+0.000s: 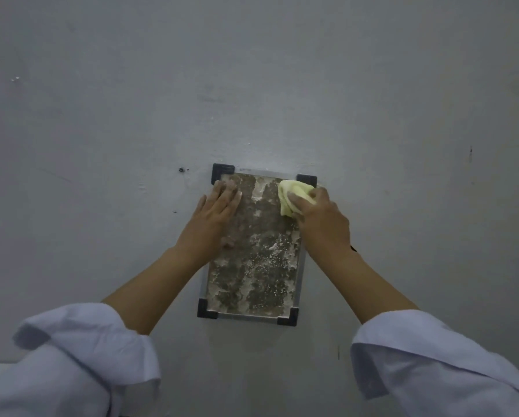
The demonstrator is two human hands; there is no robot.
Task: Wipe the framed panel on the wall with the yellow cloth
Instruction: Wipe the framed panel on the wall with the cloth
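Observation:
The framed panel point(253, 266) hangs on the grey wall, a mottled brown and whitish sheet in a thin metal frame with black corner pieces. My right hand point(321, 221) grips the bunched yellow cloth point(291, 195) and presses it against the panel near its upper right corner. My left hand point(216, 212) lies flat on the panel's upper left part, fingers spread up toward the top left corner piece. Both hands cover parts of the panel's side edges.
The grey wall point(252, 85) fills the view around the panel. A small dark screw or hole point(181, 169) sits in the wall left of the frame's top. My white rolled sleeves point(86, 356) fill the lower corners.

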